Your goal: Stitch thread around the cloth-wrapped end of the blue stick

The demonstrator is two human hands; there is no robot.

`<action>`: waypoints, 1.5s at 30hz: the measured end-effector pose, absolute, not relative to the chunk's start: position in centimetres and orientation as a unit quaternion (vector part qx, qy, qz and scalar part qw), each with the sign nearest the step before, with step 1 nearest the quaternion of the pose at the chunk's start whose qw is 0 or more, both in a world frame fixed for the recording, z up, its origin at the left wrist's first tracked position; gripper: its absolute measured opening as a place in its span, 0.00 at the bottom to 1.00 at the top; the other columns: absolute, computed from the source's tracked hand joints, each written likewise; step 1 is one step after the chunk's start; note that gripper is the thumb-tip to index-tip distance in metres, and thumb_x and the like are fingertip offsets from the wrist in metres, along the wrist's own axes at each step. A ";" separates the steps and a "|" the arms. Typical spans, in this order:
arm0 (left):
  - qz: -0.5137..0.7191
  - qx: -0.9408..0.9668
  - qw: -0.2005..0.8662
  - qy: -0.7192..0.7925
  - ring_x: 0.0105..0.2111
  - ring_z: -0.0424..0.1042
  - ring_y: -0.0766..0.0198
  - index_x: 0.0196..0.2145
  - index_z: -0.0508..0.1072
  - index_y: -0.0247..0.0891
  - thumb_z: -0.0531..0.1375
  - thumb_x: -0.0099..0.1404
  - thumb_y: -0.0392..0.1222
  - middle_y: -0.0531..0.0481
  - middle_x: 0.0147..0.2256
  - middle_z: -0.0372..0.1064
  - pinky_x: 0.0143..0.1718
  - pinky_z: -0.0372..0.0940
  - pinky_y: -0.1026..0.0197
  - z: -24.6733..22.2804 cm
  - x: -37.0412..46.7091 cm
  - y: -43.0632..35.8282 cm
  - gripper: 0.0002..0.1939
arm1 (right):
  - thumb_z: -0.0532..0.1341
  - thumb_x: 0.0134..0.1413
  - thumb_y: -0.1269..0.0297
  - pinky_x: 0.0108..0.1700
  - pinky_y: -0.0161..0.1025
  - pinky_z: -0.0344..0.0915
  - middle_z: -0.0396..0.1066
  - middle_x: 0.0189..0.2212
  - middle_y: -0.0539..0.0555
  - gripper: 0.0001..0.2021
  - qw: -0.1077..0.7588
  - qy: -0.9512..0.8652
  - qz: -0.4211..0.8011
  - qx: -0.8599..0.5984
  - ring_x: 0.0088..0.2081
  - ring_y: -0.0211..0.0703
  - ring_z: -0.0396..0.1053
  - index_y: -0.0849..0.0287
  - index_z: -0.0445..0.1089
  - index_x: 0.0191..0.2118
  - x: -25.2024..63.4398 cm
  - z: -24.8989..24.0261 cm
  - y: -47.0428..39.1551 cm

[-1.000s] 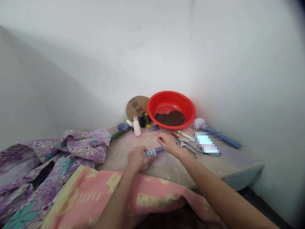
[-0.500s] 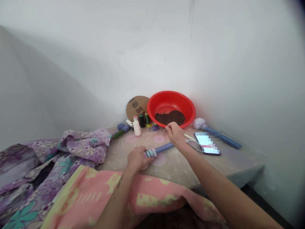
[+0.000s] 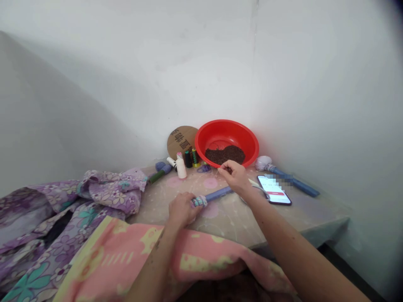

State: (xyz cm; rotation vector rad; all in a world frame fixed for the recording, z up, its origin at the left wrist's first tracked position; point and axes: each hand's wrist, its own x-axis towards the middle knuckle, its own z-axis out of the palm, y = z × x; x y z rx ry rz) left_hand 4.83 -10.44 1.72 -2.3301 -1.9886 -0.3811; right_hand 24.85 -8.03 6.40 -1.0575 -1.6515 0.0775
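Observation:
My left hand (image 3: pixel 181 208) is closed around the floral cloth-wrapped end (image 3: pixel 199 201) of a blue stick, keeping it down near the table. The blue shaft (image 3: pixel 218 193) points right and passes behind my right wrist. In front of the red basin, my right hand (image 3: pixel 235 176) pinches thumb and forefinger together. A thin pale thread seems to be between those fingertips, though it is hardly visible now. Beside the right forearm lies a pale loop-handled tool (image 3: pixel 266 192), probably scissors, partly covered by the arm.
Dark grains lie in the red basin (image 3: pixel 226 126). Thread spools (image 3: pixel 181 167) and a cardboard disc (image 3: pixel 180 140) stand left of it. A phone (image 3: pixel 277 193) and a white-headed blue stick (image 3: pixel 294 181) lie right. Floral fabric (image 3: pixel 110 191) and a pink cloth (image 3: pixel 141 247) spread in front.
My right hand has shifted slightly to the right, still pinching, and its forearm covers more of the loop-handled tool. The left hand stays on the wrapped end.

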 end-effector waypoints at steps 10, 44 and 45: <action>-0.111 -0.785 0.083 -0.604 0.40 0.62 0.59 0.39 0.69 0.47 0.53 0.53 0.54 0.50 0.37 0.68 0.41 0.53 0.59 1.9 5.3 -10.8 0.18 | 0.57 0.42 0.63 0.22 0.30 0.50 0.57 0.17 0.46 0.06 0.441 -0.776 0.307 -0.332 0.20 0.31 0.53 0.61 0.63 0.22 25.4 9.0 -11.6; -0.584 -0.667 -0.171 -0.431 0.31 0.67 0.67 0.28 0.72 0.36 0.54 0.55 0.45 0.52 0.29 0.71 0.35 0.59 0.66 8.7 5.9 -12.7 0.11 | 0.55 0.43 0.59 0.17 0.29 0.52 0.58 0.15 0.45 0.10 0.569 -0.588 0.452 -0.355 0.15 0.29 0.52 0.62 0.63 0.23 24.8 4.8 -9.2; -0.605 -0.656 -0.163 -0.421 0.31 0.67 0.67 0.27 0.72 0.36 0.55 0.54 0.45 0.52 0.28 0.70 0.35 0.60 0.67 9.7 6.0 -13.5 0.10 | 0.56 0.42 0.58 0.16 0.30 0.51 0.59 0.15 0.46 0.11 0.579 -0.565 0.451 -0.377 0.14 0.29 0.52 0.62 0.64 0.22 24.8 4.2 -8.6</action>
